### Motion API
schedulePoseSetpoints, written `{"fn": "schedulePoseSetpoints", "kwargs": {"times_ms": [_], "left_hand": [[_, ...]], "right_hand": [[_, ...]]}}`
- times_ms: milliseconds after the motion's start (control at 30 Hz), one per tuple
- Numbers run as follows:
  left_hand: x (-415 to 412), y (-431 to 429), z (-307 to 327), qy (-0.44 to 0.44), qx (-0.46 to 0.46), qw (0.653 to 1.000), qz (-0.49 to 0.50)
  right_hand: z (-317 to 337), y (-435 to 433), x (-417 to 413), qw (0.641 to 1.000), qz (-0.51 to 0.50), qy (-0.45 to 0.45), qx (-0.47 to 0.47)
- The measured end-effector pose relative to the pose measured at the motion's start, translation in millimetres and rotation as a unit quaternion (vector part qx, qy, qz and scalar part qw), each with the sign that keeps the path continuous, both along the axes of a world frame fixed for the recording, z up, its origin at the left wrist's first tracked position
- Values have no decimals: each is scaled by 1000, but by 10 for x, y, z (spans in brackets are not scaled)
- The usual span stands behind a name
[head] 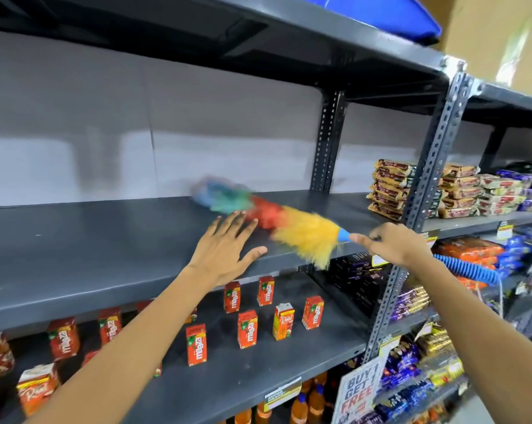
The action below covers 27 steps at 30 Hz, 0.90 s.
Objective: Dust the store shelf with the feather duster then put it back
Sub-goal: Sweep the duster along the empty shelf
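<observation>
We see the feather duster (292, 225) lying low across the dark grey shelf (90, 252), its head banded in colour: yellow nearest the handle, then red, green and a blurred blue tip reaching toward the shelf's back edge. Yellow strands spill over the front edge. Its blue ribbed handle juts out past the front edge, toward the shelf's right corner. The shelf surface around it is bare.
</observation>
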<state>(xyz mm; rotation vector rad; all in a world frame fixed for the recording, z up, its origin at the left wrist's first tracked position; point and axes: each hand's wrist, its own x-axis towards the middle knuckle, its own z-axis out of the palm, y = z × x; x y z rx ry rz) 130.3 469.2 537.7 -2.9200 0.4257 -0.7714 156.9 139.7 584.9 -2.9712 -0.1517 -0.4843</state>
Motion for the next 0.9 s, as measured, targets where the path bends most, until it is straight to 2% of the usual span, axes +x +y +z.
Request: {"fn": "schedulePoseSetpoints", "kwargs": {"times_ms": [67,167,433,633,800,900], "left_hand": [[-13,30,-2,-3,-3,1000,2],[-40,111,23,-9,2,1000,13],[-361,617,128,-28,-12,997,73],[-746,1263,140,-25,-29,984,172],[-987,1474,112,-44,-81,971,222],[-1044,1477,107,-63,-80,970,221]], "right_hand": [[-26,-52,28,1000,4,19,24],[-24,57,88,999,15,-1,30],[-16,944,295,987,158,-9,8],[-30,1882,177,951,310,-9,15],[-8,2569,-67,943,331,-41,6],[-58,2850,-218,923,384,-20,8]]}}
